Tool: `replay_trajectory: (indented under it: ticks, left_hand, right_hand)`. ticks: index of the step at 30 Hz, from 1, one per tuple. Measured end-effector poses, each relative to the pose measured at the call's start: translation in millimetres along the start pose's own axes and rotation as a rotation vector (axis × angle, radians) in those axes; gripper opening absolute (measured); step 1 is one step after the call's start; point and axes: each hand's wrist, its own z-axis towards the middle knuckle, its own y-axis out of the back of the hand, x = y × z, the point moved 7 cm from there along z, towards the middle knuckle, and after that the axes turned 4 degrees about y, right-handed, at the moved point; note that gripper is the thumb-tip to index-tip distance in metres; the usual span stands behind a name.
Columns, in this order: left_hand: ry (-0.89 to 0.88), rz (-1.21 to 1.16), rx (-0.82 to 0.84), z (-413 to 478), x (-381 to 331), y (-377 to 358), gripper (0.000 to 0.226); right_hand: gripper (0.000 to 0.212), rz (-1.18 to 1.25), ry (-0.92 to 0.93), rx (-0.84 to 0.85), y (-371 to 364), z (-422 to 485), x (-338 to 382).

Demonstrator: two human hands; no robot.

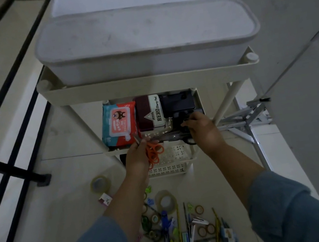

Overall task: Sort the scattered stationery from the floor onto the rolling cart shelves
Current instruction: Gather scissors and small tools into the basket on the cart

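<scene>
Wipes pack [118, 124], stamp pad box [149, 112] (beside it), crowding middle shelf [115, 152]

Middle shelf [198, 101] is crowded by wipes pack [118, 123], stamp pad box [149, 112], black case [176, 102].

A single head-worn wide-angle view looks steeply down over the rolling cart [149, 84], close above its top shelf. The floor [66, 202] falls toward six o'clock, the cart toward twelve o'clock.

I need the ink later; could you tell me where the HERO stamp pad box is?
The HERO stamp pad box lies on the cart's middle shelf, between the wipes pack and a black box.
</scene>
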Motion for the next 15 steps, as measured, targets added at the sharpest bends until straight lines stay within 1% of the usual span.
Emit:
replay_trajectory:
  ticks: [1, 4, 6, 7, 8, 10, 12, 13, 14, 15]
  left_hand:
    - [-0.001, 0.005, 0.002, 0, 0, 0, 0.026]
    - [-0.012, 0.051, 0.020, 0, 2, -5, 0.025]
    - [-0.012, 0.062, 0.049, -1, 4, -11, 0.024]
    - [-0.010, 0.062, 0.064, -1, 5, -15, 0.024]
    - [-0.011, 0.070, 0.073, -1, 5, -18, 0.024]
    - [-0.009, 0.093, 0.078, 0, 6, -25, 0.025]
    - [-0.003, 0.144, 0.065, 3, 8, -30, 0.029]
    - [0.006, 0.165, 0.061, 3, 9, -32, 0.030]
    - [0.024, 0.165, 0.063, 3, 11, -35, 0.028]
    - [0.050, 0.147, 0.069, 3, 12, -38, 0.025]
  right_hand:
    - [0.026, 0.022, 0.008, -0.032, 1, 4, 1]
    - [0.027, -0.038, 0.154, -0.128, 10, 12, 10]
    - [0.016, -0.048, 0.203, -0.093, 13, 12, 16]
    - [0.009, -0.171, 0.270, -0.114, 14, 11, 19]
    - [0.005, -0.203, 0.316, -0.124, 15, 10, 20]
    - [0.010, -0.187, 0.379, -0.134, 12, 7, 19]
    - [0.006, -0.213, 0.433, -0.116, 6, 3, 20]
    - [0.013, -0.186, 0.415, -0.092, 5, 3, 20]
    - [0.018, -0.212, 0.396, -0.103, 7, 2, 19]
    - [0.022, -0.242, 0.417, -0.146, 9, 1, 21]
